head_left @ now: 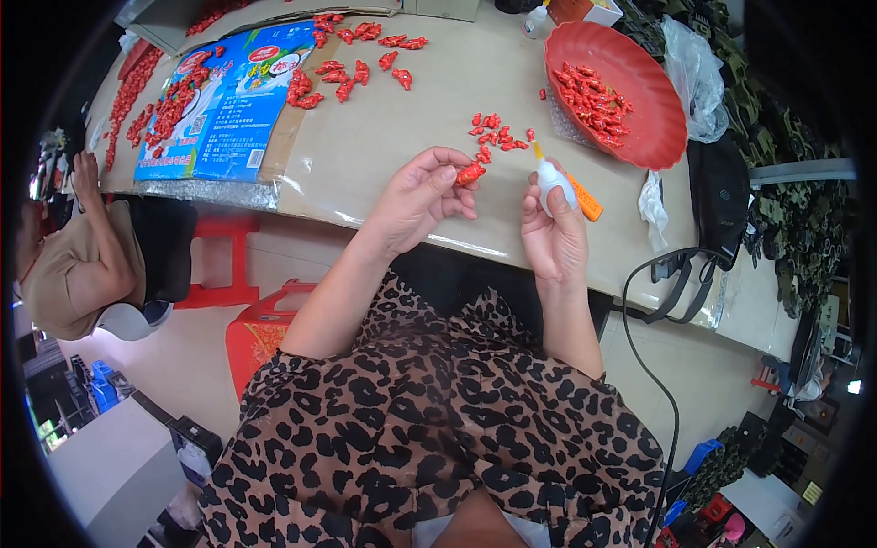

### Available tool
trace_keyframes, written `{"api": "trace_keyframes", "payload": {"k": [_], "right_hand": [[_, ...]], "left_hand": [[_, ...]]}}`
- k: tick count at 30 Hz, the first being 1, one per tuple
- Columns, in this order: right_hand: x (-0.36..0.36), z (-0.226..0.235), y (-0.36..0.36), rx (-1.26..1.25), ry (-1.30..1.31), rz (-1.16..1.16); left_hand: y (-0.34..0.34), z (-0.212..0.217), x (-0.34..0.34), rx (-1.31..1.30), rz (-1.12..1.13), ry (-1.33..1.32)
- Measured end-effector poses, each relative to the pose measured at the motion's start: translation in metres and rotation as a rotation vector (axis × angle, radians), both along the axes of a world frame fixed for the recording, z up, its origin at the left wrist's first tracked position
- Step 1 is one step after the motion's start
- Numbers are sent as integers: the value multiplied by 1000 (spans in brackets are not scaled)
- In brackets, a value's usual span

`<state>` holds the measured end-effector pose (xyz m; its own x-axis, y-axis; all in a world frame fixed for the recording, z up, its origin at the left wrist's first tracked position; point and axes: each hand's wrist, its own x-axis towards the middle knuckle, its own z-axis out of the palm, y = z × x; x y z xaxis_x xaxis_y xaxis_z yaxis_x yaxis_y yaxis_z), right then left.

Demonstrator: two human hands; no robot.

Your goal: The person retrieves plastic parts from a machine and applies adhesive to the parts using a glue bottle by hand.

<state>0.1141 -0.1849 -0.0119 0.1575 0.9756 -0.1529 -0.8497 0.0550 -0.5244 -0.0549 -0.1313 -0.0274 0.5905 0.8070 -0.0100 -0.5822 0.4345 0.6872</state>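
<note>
My left hand (413, 196) pinches a small glossy red figurine (470, 174) between thumb and fingertips above the table. In my right hand (555, 239) is a white squeeze bottle (554, 188) with a narrow yellowish nozzle pointing up and away. Against the bottle's right side shows a flat orange piece with dark print (586, 199); whether it belongs to the bottle or lies behind it, I cannot tell. Just beyond my hands, several little red parts (498, 135) lie in a loose cluster on the table.
A red scalloped bowl (671, 108) at the right holds many small red parts. More red figurines (363, 71) are strewn at the far left, some on a blue printed cardboard sheet (251, 119). A black bag (717, 196) and crumpled tissue (652, 212) sit right. Another person (87, 265) sits left.
</note>
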Motion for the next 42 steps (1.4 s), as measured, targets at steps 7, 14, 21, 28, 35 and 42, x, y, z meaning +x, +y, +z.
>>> {"api": "trace_keyframes", "payload": {"k": [7,14,21,28,35,42], "right_hand": [[13,-6,7,130,-232,17],[19,5,8,42,-331,-47],[22,9,9,172,-492,-30],[14,8,11,169,-558,63],[8,13,18,161,-728,11],[0,10,24,4,-1078,-4]], "left_hand": [[1,-1,-4,-48,-61,-91],[2,0,-6,-132,-56,-156],[3,-2,-10,-170,-119,-201],[4,-6,-13,-187,-175,-240],[2,-3,-12,-184,-171,-238],[3,-4,-13,-175,-205,-257]]}}
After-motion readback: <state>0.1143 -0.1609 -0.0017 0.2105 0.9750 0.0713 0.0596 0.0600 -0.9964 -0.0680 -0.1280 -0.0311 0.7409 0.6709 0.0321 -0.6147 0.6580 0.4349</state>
